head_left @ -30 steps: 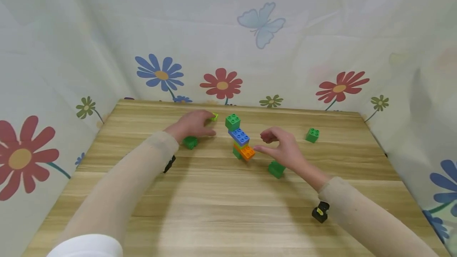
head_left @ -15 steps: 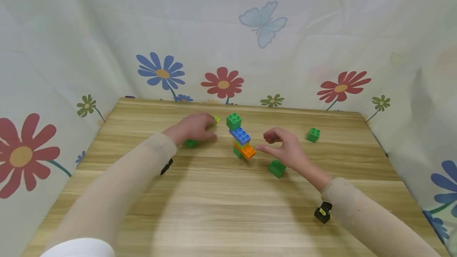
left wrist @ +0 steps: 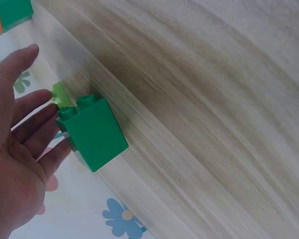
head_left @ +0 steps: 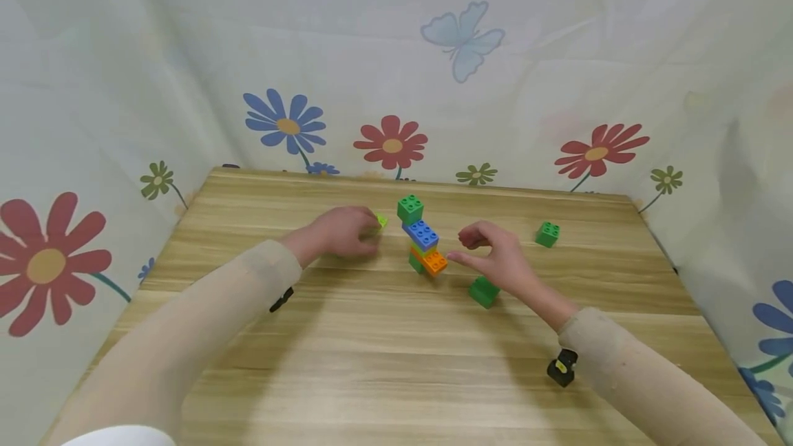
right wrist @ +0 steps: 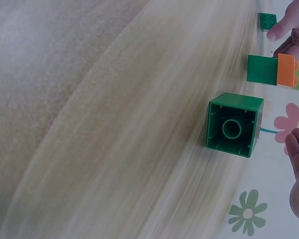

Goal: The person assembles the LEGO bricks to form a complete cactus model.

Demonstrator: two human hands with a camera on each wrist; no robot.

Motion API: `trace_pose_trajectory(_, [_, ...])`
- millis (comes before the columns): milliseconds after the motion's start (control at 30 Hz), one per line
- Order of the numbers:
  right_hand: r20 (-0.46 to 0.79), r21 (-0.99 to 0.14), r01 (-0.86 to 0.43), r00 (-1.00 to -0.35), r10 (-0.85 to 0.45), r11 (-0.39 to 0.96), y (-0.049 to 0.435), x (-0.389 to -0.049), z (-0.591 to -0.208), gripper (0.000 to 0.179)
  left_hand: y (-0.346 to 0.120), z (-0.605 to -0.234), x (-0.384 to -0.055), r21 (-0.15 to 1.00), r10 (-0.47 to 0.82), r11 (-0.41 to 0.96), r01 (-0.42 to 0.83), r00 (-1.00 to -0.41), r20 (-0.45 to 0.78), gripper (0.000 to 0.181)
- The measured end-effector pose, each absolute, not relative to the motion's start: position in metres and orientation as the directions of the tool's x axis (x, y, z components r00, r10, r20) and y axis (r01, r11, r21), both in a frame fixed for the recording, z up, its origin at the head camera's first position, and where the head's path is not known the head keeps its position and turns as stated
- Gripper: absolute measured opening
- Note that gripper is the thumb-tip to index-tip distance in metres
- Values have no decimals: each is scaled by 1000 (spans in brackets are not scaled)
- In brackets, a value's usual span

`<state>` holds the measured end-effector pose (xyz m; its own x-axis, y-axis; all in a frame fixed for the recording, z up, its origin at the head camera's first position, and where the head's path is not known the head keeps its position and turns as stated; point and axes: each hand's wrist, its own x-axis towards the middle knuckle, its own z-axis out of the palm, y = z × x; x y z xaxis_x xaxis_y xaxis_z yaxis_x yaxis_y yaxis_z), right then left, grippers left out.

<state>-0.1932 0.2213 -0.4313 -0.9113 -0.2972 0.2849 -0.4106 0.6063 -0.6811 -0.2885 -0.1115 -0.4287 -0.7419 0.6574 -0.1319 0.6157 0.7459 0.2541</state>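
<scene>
In the head view my left hand (head_left: 348, 231) reaches palm down, left of a toy brick tower, its fingertips at a small lime brick (head_left: 382, 221). The left wrist view shows its fingers loosely bent, thumb apart, the lime brick (left wrist: 61, 94) at the fingertips and a green brick (left wrist: 97, 134) before them; the head view hides that green brick under the hand. The tower stacks a green brick (head_left: 410, 210) over blue (head_left: 421, 233), lime, orange (head_left: 436, 263) and green. My right hand (head_left: 498, 257) curves beside the tower, thumb tip close to the orange brick, nothing held.
A green brick (head_left: 484, 292) lies on its side below my right hand; its hollow underside shows in the right wrist view. Farther right stands another green brick (head_left: 547, 234). Black wrist devices (head_left: 562, 367) hang at both cuffs. Flowered cloth (head_left: 310, 40) rises behind the wooden table (head_left: 384, 377).
My left hand has drawn back toward me, and the lime brick has slid nearer with it. The left green brick is now covered by that hand. My right hand stays nearly still.
</scene>
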Motion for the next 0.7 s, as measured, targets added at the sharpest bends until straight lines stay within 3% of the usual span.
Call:
trace_pose_trajectory(333, [281, -685, -407, -913, -297, 604, 223, -190, -431, 36, -112, -427, -300, 362, 576, 778, 513, -813, -86, 57])
trace_pose_trajectory(700, [281, -688, -402, -915, -289, 604, 227, -188, -429, 33, -112, -435, -321, 447, 609, 735, 510, -786, -106, 62])
